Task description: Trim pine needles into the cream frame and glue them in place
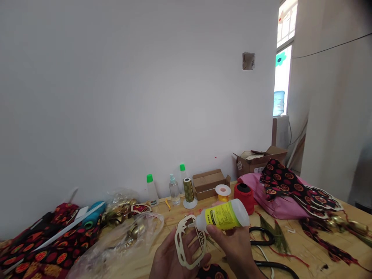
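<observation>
My left hand (pixel 167 255), palm up, holds a pale, flat cut-out frame (pixel 180 254) with a fretwork pattern on its upper right side. My right hand (pixel 237 248) grips a white glue bottle (pixel 222 217) with a yellow-green label. The bottle is tilted, its narrow tip pointing left over the frame's upper edge. Whether the tip touches the frame, or any liquid comes out, I cannot tell. Below the frame lies a bit of dark patterned cloth (pixel 213 272). Black looped handles (pixel 274 264), seemingly of scissors, lie by my right wrist.
Along the wall stand a green-capped bottle (pixel 152 192), a spray bottle (pixel 174 192), a thread cone (pixel 188 192) and a cardboard box (pixel 209 184). Red thread (pixel 244 199) and pink fabric (pixel 271 199) lie right. A plastic bag (pixel 116 244) and patterned cloth (pixel 61 250) crowd the left.
</observation>
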`<state>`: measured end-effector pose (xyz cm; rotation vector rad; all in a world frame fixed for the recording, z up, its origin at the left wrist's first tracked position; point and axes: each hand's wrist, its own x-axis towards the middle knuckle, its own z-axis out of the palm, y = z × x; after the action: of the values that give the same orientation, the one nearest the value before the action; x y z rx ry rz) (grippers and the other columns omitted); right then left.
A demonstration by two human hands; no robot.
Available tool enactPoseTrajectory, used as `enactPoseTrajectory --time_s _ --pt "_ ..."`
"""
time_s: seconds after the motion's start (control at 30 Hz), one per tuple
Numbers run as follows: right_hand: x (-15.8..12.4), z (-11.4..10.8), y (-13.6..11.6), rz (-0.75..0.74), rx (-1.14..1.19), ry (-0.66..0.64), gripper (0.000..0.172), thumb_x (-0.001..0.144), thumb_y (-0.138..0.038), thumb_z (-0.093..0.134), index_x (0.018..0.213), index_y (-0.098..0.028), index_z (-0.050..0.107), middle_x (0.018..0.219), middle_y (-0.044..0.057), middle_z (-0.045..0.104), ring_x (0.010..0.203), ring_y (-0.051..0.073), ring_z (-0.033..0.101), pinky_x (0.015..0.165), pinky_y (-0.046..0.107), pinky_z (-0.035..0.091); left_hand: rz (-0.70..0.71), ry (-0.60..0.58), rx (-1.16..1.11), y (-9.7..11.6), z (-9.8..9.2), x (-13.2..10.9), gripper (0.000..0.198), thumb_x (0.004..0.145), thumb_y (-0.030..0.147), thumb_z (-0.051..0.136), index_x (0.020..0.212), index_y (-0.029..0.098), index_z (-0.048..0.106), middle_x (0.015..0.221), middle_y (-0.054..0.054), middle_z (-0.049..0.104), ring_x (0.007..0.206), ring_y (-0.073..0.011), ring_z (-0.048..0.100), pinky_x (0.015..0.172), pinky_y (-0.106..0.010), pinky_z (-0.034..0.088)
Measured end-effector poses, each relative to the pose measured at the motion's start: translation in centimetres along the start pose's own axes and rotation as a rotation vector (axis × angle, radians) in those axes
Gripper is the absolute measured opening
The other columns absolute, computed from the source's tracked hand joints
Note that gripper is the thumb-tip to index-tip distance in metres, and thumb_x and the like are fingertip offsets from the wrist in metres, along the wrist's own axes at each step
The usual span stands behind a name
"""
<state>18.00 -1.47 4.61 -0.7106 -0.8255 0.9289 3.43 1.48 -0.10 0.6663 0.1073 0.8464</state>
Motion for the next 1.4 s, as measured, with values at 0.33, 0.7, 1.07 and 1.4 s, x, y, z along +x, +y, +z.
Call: enactPoseTrajectory --time_s 0.33,0.7,1.07,1.4 --pt "-0.3 0.1 0.1 -0.027 -0.037 -0.017 0.035 0.049 -0.025 0.075 0.08 -0.016 0.062 0.065 0.004 0.068 0.06 0.021 0.063 0.058 0.029 0.052 -0.035 0.041 -0.035 -0.2 0.1 0.2 0.043 0.083 0.034 0.027 0.111 0.015 0.054 0.118 -0.012 0.056 0.111 -0.0279 0.046 0.095 -0.051 0.023" --pt "1.1 -0.3 0.9 0.063 -0.018 -0.041 0.038 0.057 -0.024 0.073 0.091 -0.016 0.059 0.076 0.005 0.068 0.073 0.02 0.063 0.069 0.03 0.05 -0.049 0.084 -0.079 -0.1 0.4 0.4 0.044 0.085 0.036 0.025 0.103 0.017 0.06 0.106 -0.012 0.064 0.096 -0.0263 0.056 0.086 -0.049 0.033" --pt "2.2 -0.4 1.5 0.035 -0.001 0.072 0.033 0.054 -0.038 0.072 0.066 -0.017 0.05 0.054 -0.006 0.055 0.037 0.007 0.046 0.036 0.019 0.041 -0.047 0.24 -0.109 -0.1 0.1 0.7 0.04 0.081 0.043 0.037 0.095 0.016 0.062 0.089 -0.012 0.069 0.088 -0.0283 0.06 0.075 -0.043 0.041" --pt "1.0 -0.7 2.7 -0.018 -0.058 -0.061 0.028 0.073 -0.042 0.056 0.088 -0.021 0.045 0.07 -0.001 0.059 0.058 0.014 0.058 0.05 0.024 0.049 -0.109 0.177 -0.089 -0.3 0.8 0.6 0.043 0.083 0.043 0.031 0.098 0.014 0.061 0.094 -0.015 0.067 0.087 -0.0249 0.06 0.078 -0.042 0.039"
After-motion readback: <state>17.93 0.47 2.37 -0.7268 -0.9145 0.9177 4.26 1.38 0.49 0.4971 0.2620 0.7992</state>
